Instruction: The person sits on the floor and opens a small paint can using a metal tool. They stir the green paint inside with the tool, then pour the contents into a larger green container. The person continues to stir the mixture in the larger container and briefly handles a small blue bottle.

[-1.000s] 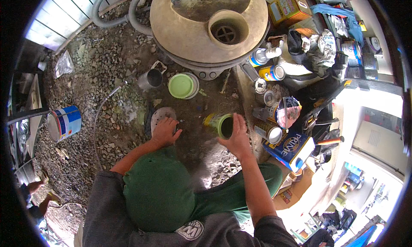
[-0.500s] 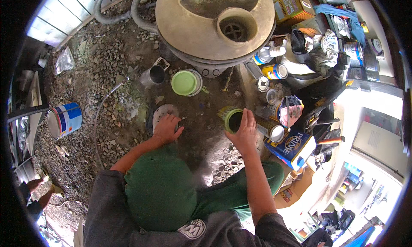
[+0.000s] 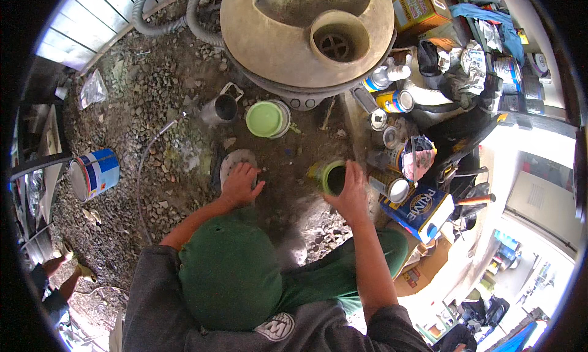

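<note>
My right hand (image 3: 349, 194) grips the near right side of a small open can (image 3: 326, 176) with a green-smeared rim and dark inside, its thumb at the near edge. My left hand (image 3: 241, 187) rests on a pale, rounded, shoe-like thing with small holes (image 3: 236, 158), fingers apart and holding nothing I can see. Beyond the hands stands a round container (image 3: 265, 119) topped with pale green. To its left a grey metal cup (image 3: 220, 110) with a handle lies tilted on the ground.
A big tan rounded machine (image 3: 275, 40) with a grey hose (image 3: 193, 21) stands ahead. Paint cans, bottles and a blue jug (image 3: 419, 211) crowd the right side. A blue and white can (image 3: 97, 173) lies on gravel at left. Another person's legs (image 3: 64, 284) show at lower left.
The view has shifted slightly. The small can looks a little more upright in my right hand's grip. My left hand stays on the pale thing.
</note>
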Demonstrator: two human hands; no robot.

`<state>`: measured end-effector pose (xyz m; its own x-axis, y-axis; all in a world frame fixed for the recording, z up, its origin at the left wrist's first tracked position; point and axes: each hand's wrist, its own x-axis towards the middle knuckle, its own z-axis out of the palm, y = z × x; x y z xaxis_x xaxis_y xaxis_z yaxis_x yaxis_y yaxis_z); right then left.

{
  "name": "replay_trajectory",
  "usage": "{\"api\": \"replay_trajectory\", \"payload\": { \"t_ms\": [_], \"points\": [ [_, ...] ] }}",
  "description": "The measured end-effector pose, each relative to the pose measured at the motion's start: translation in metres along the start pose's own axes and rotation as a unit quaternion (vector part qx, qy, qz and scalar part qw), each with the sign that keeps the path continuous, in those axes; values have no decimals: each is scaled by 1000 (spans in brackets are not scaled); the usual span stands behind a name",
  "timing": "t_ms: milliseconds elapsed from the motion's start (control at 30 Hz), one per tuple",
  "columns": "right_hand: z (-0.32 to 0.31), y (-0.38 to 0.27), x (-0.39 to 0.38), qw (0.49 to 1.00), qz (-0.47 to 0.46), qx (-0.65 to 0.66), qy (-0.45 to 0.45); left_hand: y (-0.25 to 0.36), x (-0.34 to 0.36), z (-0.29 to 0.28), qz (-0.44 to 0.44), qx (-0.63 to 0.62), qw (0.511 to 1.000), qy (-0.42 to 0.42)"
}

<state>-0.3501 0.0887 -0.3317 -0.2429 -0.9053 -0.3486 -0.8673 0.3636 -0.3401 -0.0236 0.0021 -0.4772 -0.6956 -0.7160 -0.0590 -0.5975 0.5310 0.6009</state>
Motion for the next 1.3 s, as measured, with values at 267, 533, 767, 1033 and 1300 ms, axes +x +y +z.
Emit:
{"api": "replay_trajectory", "payload": {
  "t_ms": [267,533,767,1033,1300],
  "points": [
    [-4,-8,2,998,18,13,-56,3,0,-3,-8,7,1000,-1],
    [4,0,-2,996,-40,40,-70,2,0,-2,-4,-6,1000,5],
    [2,-11,2,996,-13,66,-64,-5,-3,3,1,-2,1000,15],
    [7,-8,10,998,3,42,-54,2,0,-1,7,-15,1000,23],
    [10,7,33,996,-2,3,91,-1,-11,-23,-26,-59,994,94]
  ]
}}
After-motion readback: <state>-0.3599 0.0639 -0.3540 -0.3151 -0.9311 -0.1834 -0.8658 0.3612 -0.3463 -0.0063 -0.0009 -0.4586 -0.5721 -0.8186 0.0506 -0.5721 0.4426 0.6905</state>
